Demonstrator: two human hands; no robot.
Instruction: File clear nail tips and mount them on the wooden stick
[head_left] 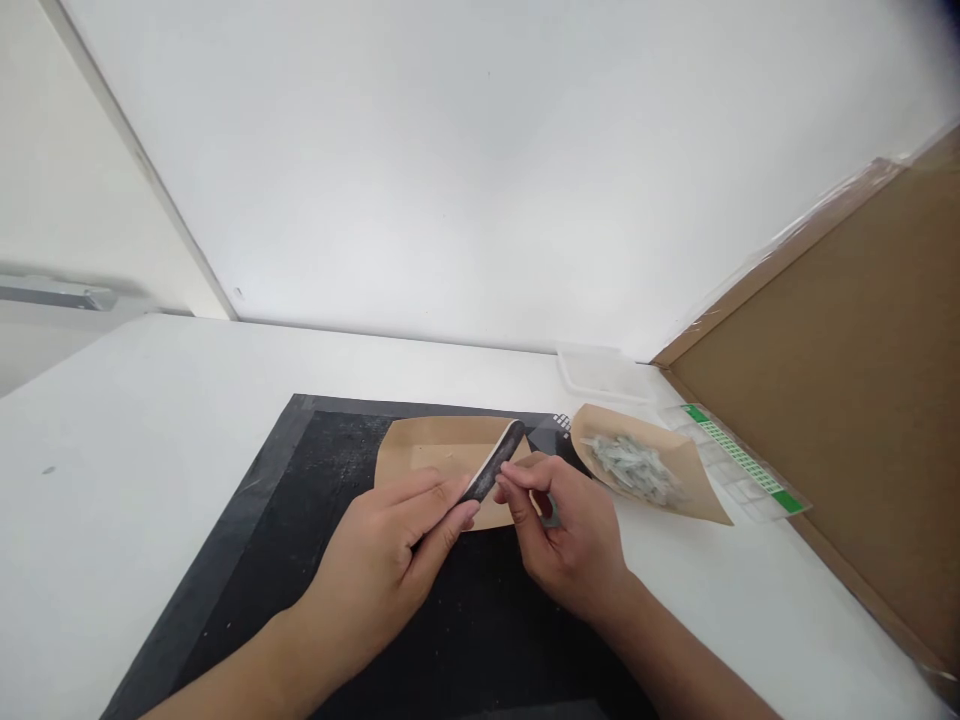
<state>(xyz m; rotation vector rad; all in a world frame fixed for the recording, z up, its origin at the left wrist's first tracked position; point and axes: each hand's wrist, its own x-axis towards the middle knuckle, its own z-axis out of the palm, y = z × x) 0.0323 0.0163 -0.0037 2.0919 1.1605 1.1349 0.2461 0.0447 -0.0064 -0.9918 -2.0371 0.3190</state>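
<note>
My left hand [405, 540] pinches a long dark strip with a white edge [496, 462] between thumb and fingers. The strip slants up to the right, above a brown paper sheet [420, 450]. My right hand [566, 520] is closed, its thumb and fingertips pressed together at the strip's right side. A small red and grey thing [549, 508] shows inside the curled right fingers; its kind is mostly hidden. Both hands are above a black mat [300, 520].
Right of the mat, a brown paper piece [701, 490] carries a pile of pale, thin slivers [637, 468]. Behind it stands a clear plastic tray [600, 372]. A clear sheet with green print [742, 465] lies near the cardboard wall [847, 400]. The white table [187, 400] meets a white back wall.
</note>
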